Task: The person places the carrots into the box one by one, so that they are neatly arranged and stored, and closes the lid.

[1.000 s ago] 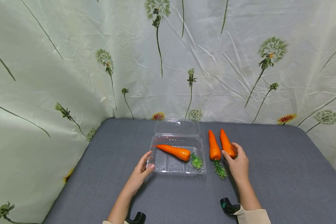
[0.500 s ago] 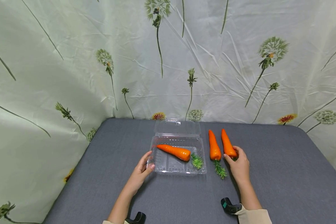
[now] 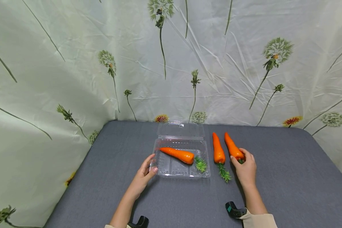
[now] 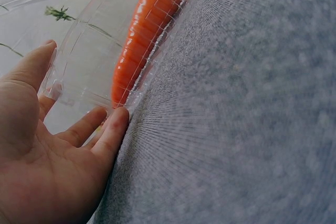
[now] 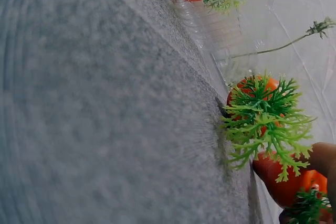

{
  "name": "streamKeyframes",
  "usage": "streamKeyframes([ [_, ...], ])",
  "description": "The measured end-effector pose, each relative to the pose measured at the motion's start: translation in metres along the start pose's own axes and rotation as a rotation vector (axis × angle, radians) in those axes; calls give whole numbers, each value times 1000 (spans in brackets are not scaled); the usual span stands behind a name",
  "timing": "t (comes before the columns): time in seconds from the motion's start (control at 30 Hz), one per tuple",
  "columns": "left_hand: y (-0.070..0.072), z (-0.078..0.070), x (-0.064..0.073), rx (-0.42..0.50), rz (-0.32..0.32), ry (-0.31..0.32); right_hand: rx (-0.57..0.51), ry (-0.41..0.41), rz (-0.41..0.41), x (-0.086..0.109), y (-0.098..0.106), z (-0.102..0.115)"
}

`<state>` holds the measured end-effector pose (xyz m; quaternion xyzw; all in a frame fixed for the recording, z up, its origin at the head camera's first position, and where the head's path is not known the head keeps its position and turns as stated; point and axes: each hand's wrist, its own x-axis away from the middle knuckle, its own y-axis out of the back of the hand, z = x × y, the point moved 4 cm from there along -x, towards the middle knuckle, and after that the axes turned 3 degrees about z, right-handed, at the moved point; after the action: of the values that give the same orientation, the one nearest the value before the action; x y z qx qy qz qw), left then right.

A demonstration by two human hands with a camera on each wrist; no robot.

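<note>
A clear plastic clamshell container (image 3: pixel 176 171) stands with its lid (image 3: pixel 180 129) tilted back. Inside lies an orange carrot (image 3: pixel 178 154) with a green leafy top (image 3: pixel 200 164). My left hand (image 3: pixel 142 174) rests against the container's left end; in the left wrist view the fingers (image 4: pixel 107 137) reach out fairly straight along the plastic wall. My right hand (image 3: pixel 246 169) holds the rightmost carrot (image 3: pixel 233 146) by its thick end, thumb on one side and fingers on the other. That carrot's leaves (image 5: pixel 307 208) are mostly hidden by the hand in the head view.
Between the container and the held carrot lies another carrot (image 3: pixel 218 150), its leaves (image 3: pixel 224 172) toward me. Everything sits on a grey cloth-covered table (image 3: pixel 188 202). A curtain with dandelion prints (image 3: pixel 216 63) hangs behind the table's far edge.
My right hand has shifted slightly right, and the thick end of its carrot has swung the same way, widening the gap to the neighbouring carrot. The left hand and container have stayed put.
</note>
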<state>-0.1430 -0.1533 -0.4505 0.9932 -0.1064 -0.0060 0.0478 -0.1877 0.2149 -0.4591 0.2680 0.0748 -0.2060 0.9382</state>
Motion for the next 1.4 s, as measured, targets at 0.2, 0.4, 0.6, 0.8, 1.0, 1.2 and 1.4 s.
streamKeyframes([
  [0.2, 0, 0, 0, 0, 1, 5, -106, -12, -62, 0, 4, 4],
  [0.4, 0, 0, 0, -7, -2, 7, -109, 7, -113, 1, 7, 8],
  [0.6, 0, -1, 0, -8, 2, 6, -140, 35, -134, 3, 10, 16],
  [0.8, 0, 0, -1, -2, 6, 4, -164, 42, -125, 4, 12, 25],
  [1.0, 0, 0, -1, 4, 10, 3, -161, 52, -131, 4, 13, 32],
  [1.2, 0, 0, -1, 3, 11, 0, -176, 100, -139, 4, 12, 41],
  [1.4, 0, 0, -1, 3, 12, -2, -226, 117, -132, 6, 11, 50],
])
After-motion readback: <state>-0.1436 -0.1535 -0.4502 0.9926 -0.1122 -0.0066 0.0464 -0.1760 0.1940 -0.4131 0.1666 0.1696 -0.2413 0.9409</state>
